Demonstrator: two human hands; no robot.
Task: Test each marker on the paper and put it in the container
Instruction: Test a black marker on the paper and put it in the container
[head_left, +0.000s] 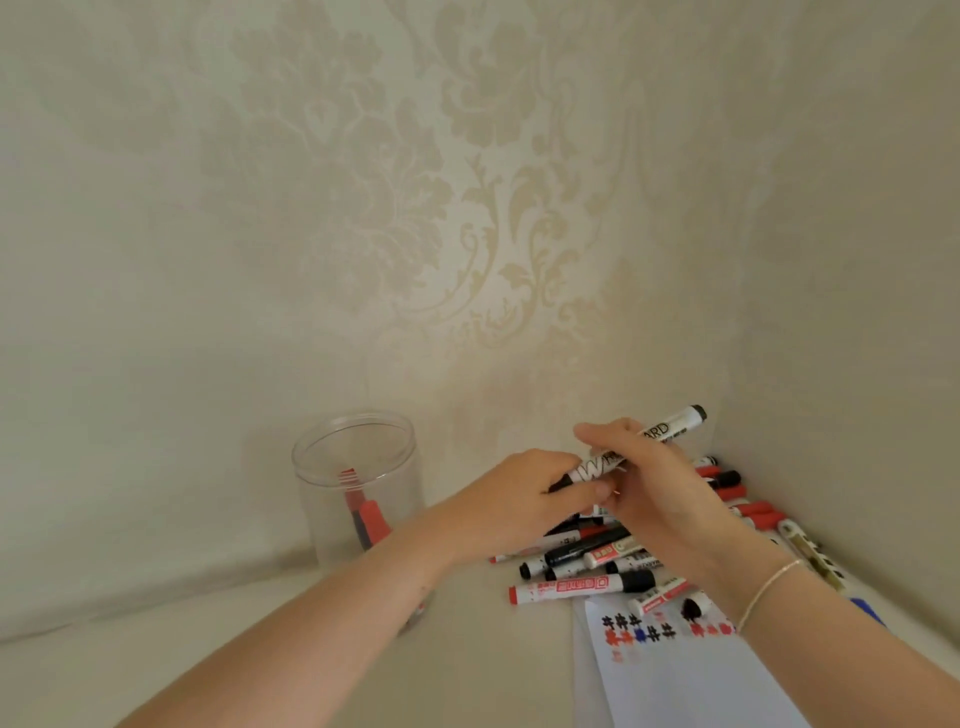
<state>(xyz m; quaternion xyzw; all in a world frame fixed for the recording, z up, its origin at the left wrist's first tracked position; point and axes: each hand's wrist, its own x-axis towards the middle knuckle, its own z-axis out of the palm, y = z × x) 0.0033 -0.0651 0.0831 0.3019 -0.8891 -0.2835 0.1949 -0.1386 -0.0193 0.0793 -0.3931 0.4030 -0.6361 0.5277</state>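
Note:
A white whiteboard marker with black ends is held in the air above the table. My right hand grips its barrel near the middle. My left hand holds the black cap end at the marker's lower left. Below the hands lies a pile of markers with red and black caps. A white paper with red, black and blue test marks lies at the lower right. The clear plastic container stands to the left and holds a red-capped marker.
More red and black markers lie along the right wall behind my right hand. A blue object peeks out past my right wrist. The patterned wall stands close behind the table.

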